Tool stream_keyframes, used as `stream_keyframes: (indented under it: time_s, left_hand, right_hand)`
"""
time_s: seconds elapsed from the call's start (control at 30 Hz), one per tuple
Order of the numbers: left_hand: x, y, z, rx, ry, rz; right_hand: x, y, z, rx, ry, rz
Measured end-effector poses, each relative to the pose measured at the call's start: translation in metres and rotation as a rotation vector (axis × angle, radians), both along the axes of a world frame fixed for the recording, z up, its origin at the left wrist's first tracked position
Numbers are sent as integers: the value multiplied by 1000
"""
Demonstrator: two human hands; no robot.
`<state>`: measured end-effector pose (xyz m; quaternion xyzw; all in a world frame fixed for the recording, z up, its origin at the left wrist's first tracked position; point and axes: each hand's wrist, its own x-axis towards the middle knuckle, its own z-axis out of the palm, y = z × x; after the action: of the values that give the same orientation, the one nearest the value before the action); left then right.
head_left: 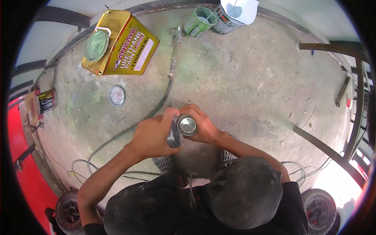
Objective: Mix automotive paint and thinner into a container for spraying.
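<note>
My left hand (154,133) grips a dark grey round piece (173,135), perhaps a cup or cap, tilted on its side. Close beside it, my right hand (203,127) is wrapped round a small metal can (187,124), whose silvery round top faces up. Both are held above the floor, between my knees. Beyond my hands, a loose round silver lid (117,95) lies on the concrete floor (254,78), and a hose (162,100) with a paint-spattered metal end runs past them.
A gold rectangular tin (139,47) with a green lid on top stands at upper left, a green bucket (199,25) and another bucket (231,21) at the back. A small can (47,101) is far left. Metal bars (322,143) line the right; wheels (318,207) flank me.
</note>
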<state>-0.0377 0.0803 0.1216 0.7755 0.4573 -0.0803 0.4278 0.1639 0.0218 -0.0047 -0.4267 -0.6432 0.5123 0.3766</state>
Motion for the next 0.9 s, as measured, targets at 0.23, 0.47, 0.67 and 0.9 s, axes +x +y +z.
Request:
stream_keyframes:
  time_s: [0.23, 0.47, 0.67, 0.9]
  left_hand:
    - [13, 3, 11, 21, 148, -80]
    - [7, -4, 3, 25, 105, -47]
    - [7, -10, 3, 174, 169, -301]
    - [-3, 18, -2, -44, 16, -138]
  right_hand:
    - [1, 1, 0, 62, -18, 23]
    - [-4, -7, -4, 21, -4, -38]
    - [-8, -10, -2, 25, 19, -58]
    - [-6, -9, 0, 15, 25, -81]
